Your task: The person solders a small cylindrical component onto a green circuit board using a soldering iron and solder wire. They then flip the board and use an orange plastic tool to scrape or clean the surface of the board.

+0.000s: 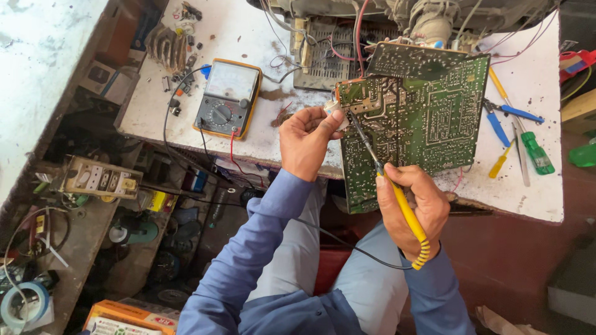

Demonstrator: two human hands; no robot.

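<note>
Soldering at the counter's front edge: right hand (415, 197) clenches the yellow soldering iron (397, 198), tip on the circuit board (416, 118); left hand (304, 141) pinches its corner, needing steadiness

White bench, stained and crowded

The bench (528, 192) has a white top, smudged with brown marks. A yellow-cased meter (227, 98) lies near its left front, black and red leads trailing over the edge. Small dark parts (180, 87) are scattered by the back left corner beside a ribbed brown piece (166, 46). A green circuit board (413, 118) lies across the middle, its near end hanging past the front edge. Behind it sits a grey chassis (323, 53) with loose wires. To the right lie blue-handled pliers (500, 121), a yellow screwdriver (500, 162) and a green screwdriver (536, 153).
</note>
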